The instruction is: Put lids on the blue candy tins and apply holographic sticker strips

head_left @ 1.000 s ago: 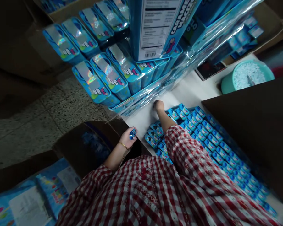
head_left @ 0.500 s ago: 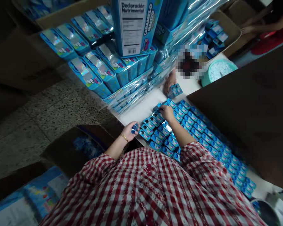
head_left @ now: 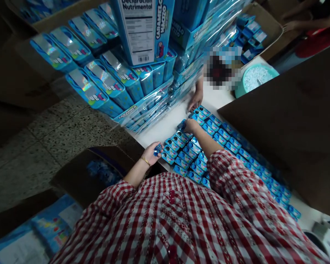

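My left hand (head_left: 151,154) is palm up at the table's edge, fingers curled round several small shiny blue pieces (head_left: 157,149). Beside it are small blue tins (head_left: 168,157) with dark round openings in their tops. My right hand (head_left: 191,125) reaches down onto the far end of the packed rows, fingers pressed together at a tin's top; what they pinch is hidden. Other blue tins (head_left: 220,138), their round spots filled in blue, run in rows under and past my right forearm.
A co-worker's hand (head_left: 197,98) touches tins at the far end. Tall stacks of blue candy packages (head_left: 93,88) in clear wrap stand left. A turquoise tub (head_left: 246,86) holds white pieces. A large brown cardboard panel (head_left: 286,121) borders the right. Open boxes (head_left: 71,179) stand lower left.
The co-worker's hand has set its tins down at the far end of the rows. My right hand has shifted slightly left; my left hand keeps its blue pieces. The view has shifted a little.
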Demonstrator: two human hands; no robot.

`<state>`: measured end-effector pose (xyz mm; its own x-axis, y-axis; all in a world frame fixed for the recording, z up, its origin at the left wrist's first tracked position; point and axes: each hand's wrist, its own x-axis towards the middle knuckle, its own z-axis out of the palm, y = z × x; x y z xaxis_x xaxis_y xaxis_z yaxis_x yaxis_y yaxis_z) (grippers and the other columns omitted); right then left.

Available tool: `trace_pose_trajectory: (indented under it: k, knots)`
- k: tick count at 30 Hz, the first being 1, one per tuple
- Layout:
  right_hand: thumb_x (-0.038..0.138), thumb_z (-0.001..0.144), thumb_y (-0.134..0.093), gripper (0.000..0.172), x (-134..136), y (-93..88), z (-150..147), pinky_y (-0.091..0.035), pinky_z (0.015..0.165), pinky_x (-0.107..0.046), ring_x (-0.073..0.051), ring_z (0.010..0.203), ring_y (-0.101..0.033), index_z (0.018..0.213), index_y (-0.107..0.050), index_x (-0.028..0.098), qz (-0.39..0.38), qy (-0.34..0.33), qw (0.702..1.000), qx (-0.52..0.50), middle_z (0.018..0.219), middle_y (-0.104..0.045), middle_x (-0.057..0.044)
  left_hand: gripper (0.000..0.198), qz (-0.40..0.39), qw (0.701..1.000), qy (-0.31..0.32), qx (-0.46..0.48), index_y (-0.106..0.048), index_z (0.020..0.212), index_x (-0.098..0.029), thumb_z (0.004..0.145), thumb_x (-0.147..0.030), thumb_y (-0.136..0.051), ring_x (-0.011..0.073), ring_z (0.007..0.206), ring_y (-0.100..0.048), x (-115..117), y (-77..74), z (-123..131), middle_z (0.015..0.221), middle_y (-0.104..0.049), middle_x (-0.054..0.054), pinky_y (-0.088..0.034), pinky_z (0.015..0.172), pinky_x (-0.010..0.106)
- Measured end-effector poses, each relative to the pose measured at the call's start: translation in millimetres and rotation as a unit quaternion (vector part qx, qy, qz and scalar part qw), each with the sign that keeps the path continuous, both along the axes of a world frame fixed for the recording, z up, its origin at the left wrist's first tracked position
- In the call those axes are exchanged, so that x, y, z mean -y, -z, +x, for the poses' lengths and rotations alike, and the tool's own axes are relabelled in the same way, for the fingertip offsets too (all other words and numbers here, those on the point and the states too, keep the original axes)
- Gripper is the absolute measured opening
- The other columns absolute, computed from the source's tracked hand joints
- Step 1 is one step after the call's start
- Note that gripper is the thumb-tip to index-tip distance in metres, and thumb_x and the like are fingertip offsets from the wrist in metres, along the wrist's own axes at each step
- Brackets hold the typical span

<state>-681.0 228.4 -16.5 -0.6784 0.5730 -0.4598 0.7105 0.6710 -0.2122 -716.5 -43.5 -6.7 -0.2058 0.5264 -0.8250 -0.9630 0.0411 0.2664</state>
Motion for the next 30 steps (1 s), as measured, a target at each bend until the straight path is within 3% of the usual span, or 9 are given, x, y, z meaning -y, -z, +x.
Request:
trace_pose_trajectory:
  k: [5, 11, 18, 23, 25, 27, 30]
  knots:
    - [0.025, 0.069, -0.071, 0.027, 25.8, -3.4, 18.8, -0.046, 0.071, -0.022, -0.019, 0.087, -0.063, 0.095, -0.068, 0.018, 0.005, -0.036, 0.996, 0.087, 0.093, -0.069, -0.006, 0.012, -0.019, 1.0, -0.017, -0.003, -0.053, 0.07, -0.013, 0.081, -0.018, -0.053, 0.0058, 0.045, -0.049, -0.4, 0.2, -6.0, 0.06, -0.056, 0.001, -0.028, 0.035, 0.013]
    - [0.019, 0.072, -0.067, 0.046, 36.7, -13.6, -6.2, -0.048, 0.081, -0.028, -0.026, 0.106, -0.06, 0.118, -0.061, 0.016, 0.021, -0.023, 0.988, 0.148, 0.117, -0.062, -0.017, 0.013, -0.016, 1.0, 0.014, -0.008, -0.053, 0.07, -0.013, 0.082, -0.019, -0.052, 0.0057, 0.045, -0.049, -11.5, -3.1, -2.7, 0.061, -0.057, 0.001, -0.028, 0.035, 0.013]
    - [0.015, 0.061, -0.075, 0.05, 28.1, -5.7, -15.1, -0.048, 0.083, -0.034, -0.03, 0.105, -0.06, 0.11, -0.064, 0.014, 0.003, -0.009, 0.99, 0.144, 0.114, -0.063, -0.018, 0.009, -0.005, 0.999, 0.028, -0.031, -0.054, 0.075, -0.014, 0.077, -0.022, -0.059, 0.0055, 0.046, -0.05, -23.8, -9.7, 0.8, 0.063, -0.058, 0.0, -0.026, 0.036, 0.013]
    - [0.023, 0.071, -0.073, 0.042, 38.1, -18.6, 8.1, -0.047, 0.079, -0.033, -0.027, 0.098, -0.062, 0.111, -0.062, 0.02, 0.006, -0.004, 0.998, 0.065, 0.106, -0.066, -0.013, 0.017, -0.004, 0.996, 0.034, -0.088, -0.056, 0.078, -0.014, 0.072, -0.024, -0.068, 0.0059, 0.047, -0.051, -37.5, -7.0, 1.7, 0.066, -0.06, 0.0, -0.027, 0.037, 0.014]
    - [0.031, 0.08, -0.065, 0.033, 51.5, -25.8, 19.4, -0.046, 0.079, -0.03, -0.022, 0.094, -0.062, 0.111, -0.061, 0.023, -0.03, -0.013, 0.999, -0.024, 0.1, -0.067, -0.008, 0.023, -0.015, 0.993, 0.025, -0.115, -0.056, 0.081, -0.014, 0.068, -0.025, -0.073, 0.0054, 0.046, -0.05, -47.3, -5.0, 1.3, 0.064, -0.059, -0.001, -0.026, 0.037, 0.015]
    - [0.038, 0.081, -0.063, 0.027, 65.0, -30.0, 28.9, -0.046, 0.077, -0.028, -0.018, 0.086, -0.062, 0.103, -0.065, 0.023, -0.128, -0.044, 0.979, -0.155, 0.093, -0.067, -0.006, 0.027, -0.03, 0.99, 0.026, -0.135, -0.058, 0.086, -0.015, 0.067, -0.026, -0.075, 0.0054, 0.044, -0.048, -59.1, -4.9, 1.8, 0.061, -0.056, -0.003, -0.025, 0.037, 0.015]
    - [0.046, 0.076, -0.066, 0.028, 75.3, -30.5, 40.3, -0.045, 0.073, -0.026, -0.016, 0.076, -0.06, 0.083, -0.069, 0.019, -0.284, -0.059, 0.915, -0.281, 0.08, -0.065, -0.003, 0.027, -0.003, 0.989, 0.051, -0.138, -0.06, 0.09, -0.015, 0.069, -0.028, -0.074, 0.0054, 0.042, -0.047, -76.1, -7.7, 6.9, 0.056, -0.051, -0.005, -0.024, 0.037, 0.015]
